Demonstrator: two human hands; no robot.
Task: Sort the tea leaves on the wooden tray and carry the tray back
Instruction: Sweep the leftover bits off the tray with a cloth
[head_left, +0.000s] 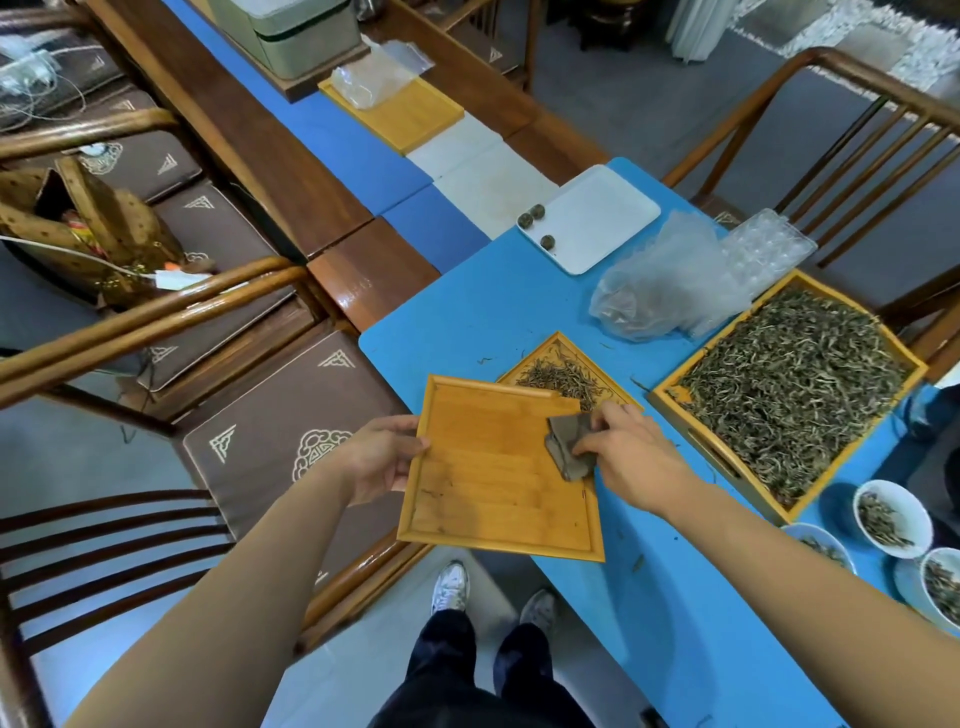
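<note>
A bare wooden tray (488, 478) is held tilted over the near left edge of the blue table (467, 312). My left hand (382, 457) grips its left rim. My right hand (631, 457) pinches a grey-brown cloth (566, 449) against the tray's right side. Partly hidden behind it lies a smaller wooden tray (566, 358) with a thin pile of tea leaves (558, 375). To the right stands a large wooden tray (670, 397) heaped with tea leaves (795, 384).
A white plate (602, 215) with three tea balls sits further back, next to a clear plastic bag (654, 280) and a plastic blister pack (766, 249). Three white bowls (891, 517) of leaves stand at the right edge. Wooden chairs (291, 431) flank the table.
</note>
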